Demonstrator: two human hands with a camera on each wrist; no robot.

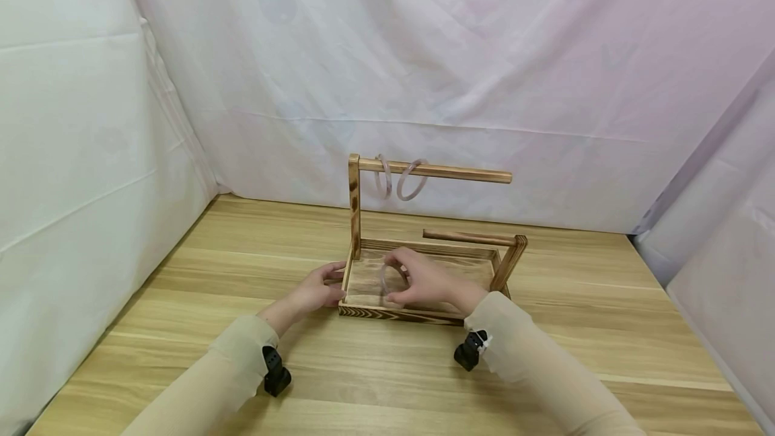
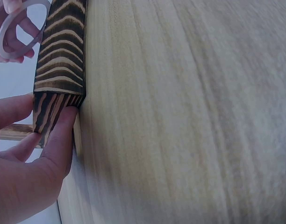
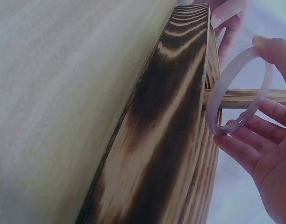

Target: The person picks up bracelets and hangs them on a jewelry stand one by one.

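My right hand [image 1: 420, 278] holds a pale translucent bangle [image 3: 218, 100] between thumb and fingertips, low over the tray of a wooden stand [image 1: 399, 315]. In the right wrist view, the ring is tilted on edge and its opening shows. My left hand [image 1: 315, 288] touches the outside of the tray's left end; in the left wrist view the thumb [image 2: 61, 135] and fingertips rest against that striped end near a corner. Two more bangles, one [image 1: 387, 180] at the left and one [image 1: 401, 188] beside it, hang from the upper bar [image 1: 466, 171].
A lower, shorter bar [image 1: 466, 237] reaches left from a slanted post [image 1: 510, 264] at the tray's right end. The taller post [image 1: 354, 207] rises at the left end. White cloth [image 1: 424, 52] hangs behind the wooden table [image 1: 375, 375] and at both sides.
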